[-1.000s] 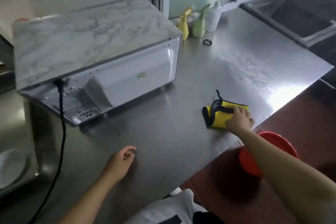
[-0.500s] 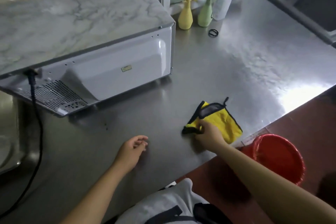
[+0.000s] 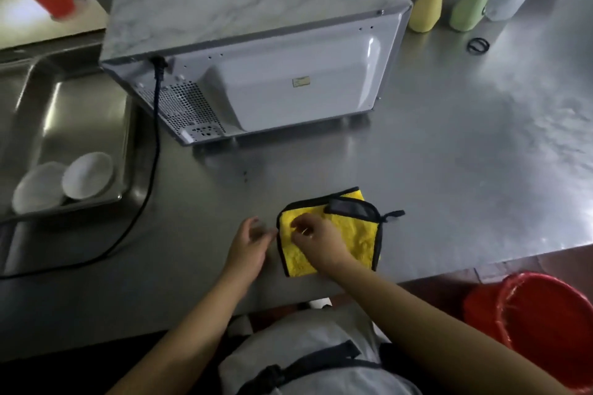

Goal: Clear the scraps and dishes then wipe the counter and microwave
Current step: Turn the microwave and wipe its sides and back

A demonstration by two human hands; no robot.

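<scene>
A yellow cloth (image 3: 353, 231) with dark edging lies flat on the steel counter (image 3: 465, 170) near its front edge. My right hand (image 3: 316, 242) rests on the cloth with its fingers curled over the left part. My left hand (image 3: 248, 244) lies just left of the cloth, fingers relaxed, its fingertips close to the cloth's left edge. The microwave (image 3: 256, 51), marble-patterned on top, stands behind with its back panel facing me. Two white dishes (image 3: 64, 183) sit in the sink (image 3: 48, 80) at the left.
A black power cord (image 3: 150, 163) runs from the microwave's back down across the counter to the left. Yellow, green and clear spray bottles (image 3: 430, 0) stand at the back right beside a black ring (image 3: 478, 45). A red bucket (image 3: 539, 327) stands on the floor at lower right.
My right hand has dragged the cloth leftward along the front edge. My left hand now sits right beside the cloth. The view has swung left, bringing the sink and dishes into sight.
</scene>
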